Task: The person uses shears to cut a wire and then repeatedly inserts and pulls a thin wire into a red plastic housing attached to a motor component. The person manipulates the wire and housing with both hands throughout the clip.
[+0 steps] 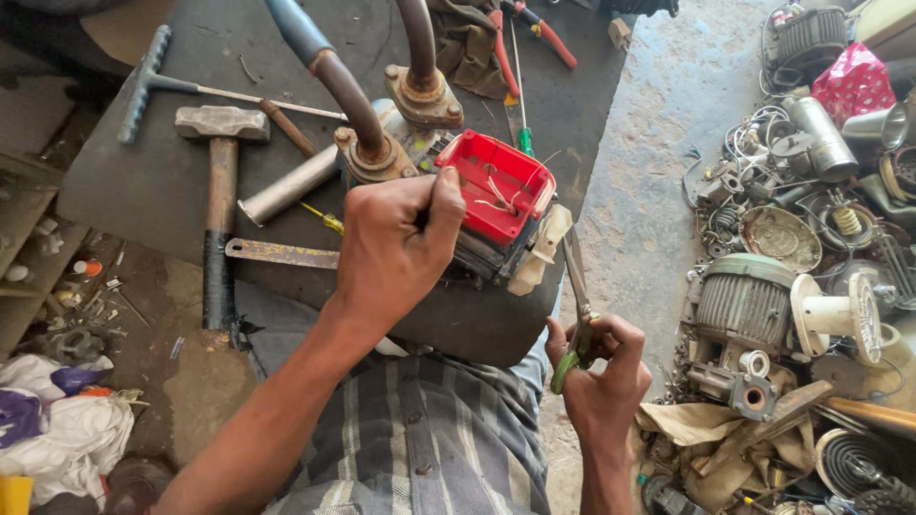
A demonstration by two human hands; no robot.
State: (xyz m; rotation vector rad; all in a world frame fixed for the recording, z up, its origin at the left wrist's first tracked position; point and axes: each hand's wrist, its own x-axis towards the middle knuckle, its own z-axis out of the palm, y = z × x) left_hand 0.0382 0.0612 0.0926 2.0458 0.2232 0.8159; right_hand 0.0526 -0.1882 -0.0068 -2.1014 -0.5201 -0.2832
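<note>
Cluttered repair shop floor here, bare concrete, with a dark work slab [172, 181] set low in front of the person and a big heap of scrap motors and coils [792, 286] off past its right edge.

The thing being worked on is a small motor unit with a red plastic terminal box [501, 186], open side up, loose pale wires showing inside. It sits near the slab's near-right corner, just in front of two rusty pipe flanges [377, 157]. The left hand [396, 253] is clamped over its near-left side, fingers curled tight around the housing, thumb up by the red rim. The right hand [601, 367] is off the slab's near edge, fist closed around green-handled pliers [575, 315], nose pointing up toward the box.

Judging by that, the grip on the housing looks like the important part. The unit sits close to the edge, so it should stay pinned flat. The pliers probably want to go in slowly from the open side so those thin wires don't get nicked.

A sledgehammer [219, 191], a metal tube [286, 186] and a T-handle tool [153, 81] lie toward the left side, well apart from the hands.
</note>
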